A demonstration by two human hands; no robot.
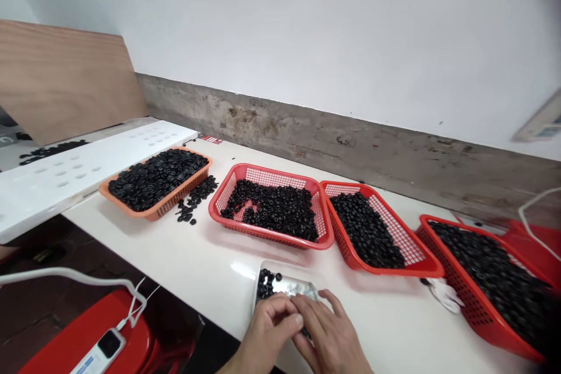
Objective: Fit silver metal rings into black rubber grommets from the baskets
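Note:
My left hand (272,327) and my right hand (328,330) meet over the near end of a small shallow tray (255,286) at the table's front edge. The left thumb and forefinger are pinched together against the right fingertips, which hide whatever lies between them. My right fingers are bent inward, with the thumb held a little apart. Some black piece shows beneath the right hand, but I cannot tell whether it is held or lying in the tray. Small black rings (265,284) are gathered at the tray's left side.
Behind the tray stand a red basket (272,238) of black rings and another red basket (405,228) of black pieces. A third red basket (482,310) is at right, an orange basket (164,203) at left. Loose black parts (193,201) lie beside it. A red stool (118,310) stands below.

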